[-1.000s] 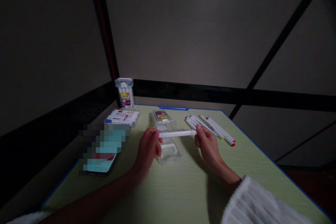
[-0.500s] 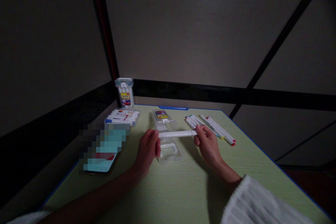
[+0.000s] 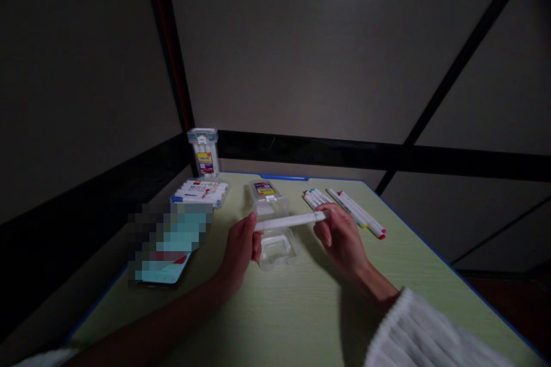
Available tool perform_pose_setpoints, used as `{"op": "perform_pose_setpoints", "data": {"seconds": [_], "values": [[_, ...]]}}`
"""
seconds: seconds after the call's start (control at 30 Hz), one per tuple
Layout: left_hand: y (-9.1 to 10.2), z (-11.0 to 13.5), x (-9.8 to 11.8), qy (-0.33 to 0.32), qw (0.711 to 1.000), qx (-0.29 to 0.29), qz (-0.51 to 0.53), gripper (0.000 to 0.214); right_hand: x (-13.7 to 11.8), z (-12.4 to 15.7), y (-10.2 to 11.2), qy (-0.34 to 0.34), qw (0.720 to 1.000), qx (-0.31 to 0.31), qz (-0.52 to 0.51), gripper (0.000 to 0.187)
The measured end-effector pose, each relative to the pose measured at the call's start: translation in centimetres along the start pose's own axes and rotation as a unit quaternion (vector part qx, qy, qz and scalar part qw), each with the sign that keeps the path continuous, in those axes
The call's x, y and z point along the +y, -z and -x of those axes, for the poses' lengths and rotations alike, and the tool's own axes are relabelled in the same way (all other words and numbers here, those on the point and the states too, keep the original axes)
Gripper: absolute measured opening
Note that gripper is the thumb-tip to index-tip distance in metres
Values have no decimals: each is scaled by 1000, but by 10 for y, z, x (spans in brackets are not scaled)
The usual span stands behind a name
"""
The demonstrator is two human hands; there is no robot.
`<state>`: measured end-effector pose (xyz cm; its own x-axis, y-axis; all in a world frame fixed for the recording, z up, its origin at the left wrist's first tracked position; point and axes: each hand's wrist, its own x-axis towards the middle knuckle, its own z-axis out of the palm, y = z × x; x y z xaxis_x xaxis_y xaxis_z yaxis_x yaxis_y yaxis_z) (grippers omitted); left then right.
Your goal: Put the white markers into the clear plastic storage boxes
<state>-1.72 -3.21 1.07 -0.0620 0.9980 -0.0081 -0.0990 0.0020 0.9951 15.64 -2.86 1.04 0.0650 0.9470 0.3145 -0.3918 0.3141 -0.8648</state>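
Note:
A white marker (image 3: 286, 221) is stretched between my two hands above the table, its right end slightly raised. My left hand (image 3: 239, 249) is closed around its left end. On the other end, my right hand (image 3: 342, 235) pinches the marker near the cap seam. Below and behind it lies a clear plastic case (image 3: 270, 204) with a yellow and blue label. Its clear lid part (image 3: 278, 249) rests nearer to me, partly under the marker; whether the two parts are joined is hidden.
Several loose markers (image 3: 358, 211) with coloured ends lie at the right. At the back left stands an upright marker box (image 3: 204, 155), with a flat marker pack (image 3: 200, 192) in front. Nearer is a phone-like object (image 3: 167, 272), mostly pixelated. A wall borders the table (image 3: 275, 309).
The marker has tilted, its right end now higher. My right hand has shifted its grip slightly and turned; my left hand has moved a little left.

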Motion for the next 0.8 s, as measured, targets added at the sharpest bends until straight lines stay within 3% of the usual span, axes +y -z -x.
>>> {"op": "perform_pose_setpoints", "data": {"seconds": [0.17, 0.33, 0.57, 0.8], "values": [[1, -2, -3, -12, 1000, -14, -10, 47, -7, 5, -2, -21, 995, -47, -87, 29], [1, 0, -3, -13, 999, -37, 3, 40, -11, 6, -4, -10, 990, -38, -136, 25], [3, -2, -7, -33, 999, -33, 7, 32, -14, 5, -5, 38, 991, -13, -125, 24], [3, -3, -7, -35, 999, -30, 3, 29, -11, 4, -1, 41, 995, -24, -92, 21]]}}
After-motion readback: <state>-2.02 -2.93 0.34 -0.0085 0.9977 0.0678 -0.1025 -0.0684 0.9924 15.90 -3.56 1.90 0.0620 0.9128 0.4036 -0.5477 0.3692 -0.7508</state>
